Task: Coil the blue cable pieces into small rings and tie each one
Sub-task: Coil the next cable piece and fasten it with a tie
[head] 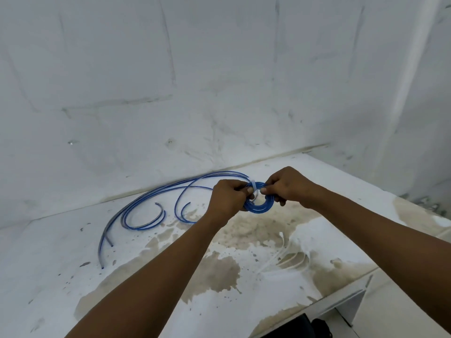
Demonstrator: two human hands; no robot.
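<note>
Both hands, left hand [227,197] and right hand [288,189], have their grip pinched on the blue coil [258,206] above the tabletop [61,252], cinching a white tie [253,185]; it looks light and springy, so I'd pinch right beside that tie.

- You are in a bare workroom, probably a workshop corner or unfinished utility space.
- Rough white walls [219,69], scuffed and streaked, meet the table [61,276].
- Brown stains [219,272] blotch it; loose blue cable pieces [136,211] and white ties [288,259] lie there.
</note>
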